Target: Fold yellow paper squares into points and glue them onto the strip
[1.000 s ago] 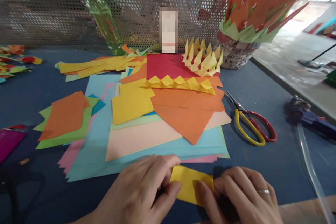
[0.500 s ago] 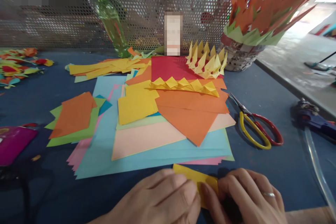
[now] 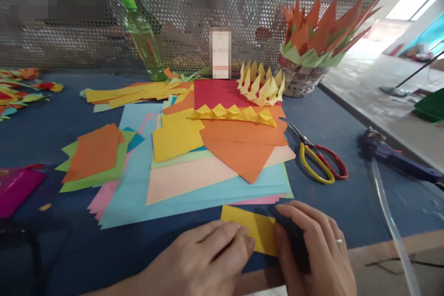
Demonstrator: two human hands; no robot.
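Head camera view over a dark blue worktable (image 3: 347,212) backed by a perforated metal screen (image 3: 166,18), with a pale concrete floor (image 3: 381,92) running off to the right. A loose stack of coloured paper sheets (image 3: 194,180) fills the middle of the table, a folded yellow paper crown (image 3: 260,85) and a green plastic bottle (image 3: 142,37) stand behind it, and a woven basket (image 3: 305,78) of orange paper spikes sits by the screen. Scissors (image 3: 319,162) with yellow and red handles lie just right of the stack, a blue glue gun (image 3: 395,157) farther right. At the near edge, the left hand (image 3: 204,263), fingers curled, pinches the left end of a small yellow paper rectangle (image 3: 258,229) lying flat on the table just in front of the stack. The right hand (image 3: 315,249), wearing a ring (image 3: 339,241), closes on the paper's right end, knuckles arched, thumb along the edge. Both hands reach in from below, palms down.
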